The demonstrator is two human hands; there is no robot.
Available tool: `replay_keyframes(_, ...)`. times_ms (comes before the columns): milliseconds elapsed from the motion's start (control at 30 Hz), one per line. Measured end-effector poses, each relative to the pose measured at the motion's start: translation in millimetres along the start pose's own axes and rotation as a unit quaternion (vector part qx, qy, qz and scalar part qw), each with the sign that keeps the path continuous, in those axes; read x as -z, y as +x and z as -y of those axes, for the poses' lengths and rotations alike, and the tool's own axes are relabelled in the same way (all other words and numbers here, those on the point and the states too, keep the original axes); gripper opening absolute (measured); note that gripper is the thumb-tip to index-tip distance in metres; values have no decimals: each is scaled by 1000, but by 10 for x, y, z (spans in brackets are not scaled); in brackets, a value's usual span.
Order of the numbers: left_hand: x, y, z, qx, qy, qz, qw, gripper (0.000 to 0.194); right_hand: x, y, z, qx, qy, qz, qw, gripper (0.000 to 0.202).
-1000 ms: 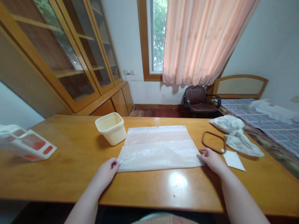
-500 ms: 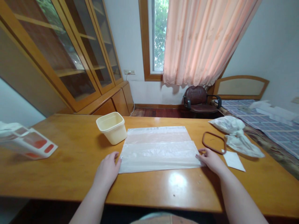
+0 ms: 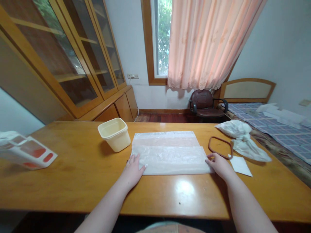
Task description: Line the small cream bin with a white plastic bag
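A white, translucent plastic bag (image 3: pixel 170 155) lies flat on the wooden table in front of me, with a folded layer across its near half. My left hand (image 3: pixel 133 170) rests on its near left corner, fingers spread and thumb stretched along the front edge. At the opposite side, my right hand (image 3: pixel 218 165) pinches the bag's right edge between thumb and fingers. Just beyond my left hand stands a cream plastic tub (image 3: pixel 116 137) without a lid. A brown rounded rectangular frame (image 3: pixel 220 138) lies beyond my right hand, beside a white square sheet (image 3: pixel 240 165).
Crumpled white plastic bags (image 3: pixel 250 149) lie at the table's right side. A white container with orange-red patches (image 3: pixel 31 152) is at the far left. The wooden table (image 3: pixel 80 181) has a brown chair (image 3: pixel 206 105) and a bed (image 3: pixel 272 119) beyond it.
My left hand has moved right and inward from the bag's left edge onto its corner, and its fingers have spread. The bag's near left corner has shifted. My right hand keeps its hold.
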State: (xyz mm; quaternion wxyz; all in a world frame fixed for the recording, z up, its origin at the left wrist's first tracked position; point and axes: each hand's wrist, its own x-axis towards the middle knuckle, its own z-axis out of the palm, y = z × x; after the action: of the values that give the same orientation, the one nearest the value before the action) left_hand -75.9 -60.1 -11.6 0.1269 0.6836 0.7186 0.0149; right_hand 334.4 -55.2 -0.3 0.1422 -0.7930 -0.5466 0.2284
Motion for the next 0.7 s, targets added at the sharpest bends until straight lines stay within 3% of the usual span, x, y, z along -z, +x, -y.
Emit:
replay_keyframes(167, 34, -7, -1, 16, 38, 32, 999, 77, 5, 28, -67, 4, 22, -29, 999, 28)
replay_keyframes(333, -7, -202, 26, 54, 77, -1, 996, 76, -16, -8, -36, 37, 86, -20, 995, 24)
replay_keyframes(400, 0, -264, 5, 2, 82, -6, 997, 74, -15, -20, -27, 40, 103, -4, 994, 23)
replay_keyframes(533, -9, -331, -65, -188, 49, 23, 981, 67, -12, -35, -24, 24, 126, 4, 992, 29)
replay_keyframes(600, -36, -353, -92, -212, 39, 37, 976, 65, -27, -33, -32, 18, 143, 8, 990, 34)
replay_keyframes(700, -68, -395, -115, -189, 45, 37, 980, 63, -67, -15, -65, 22, 161, 31, 986, 39)
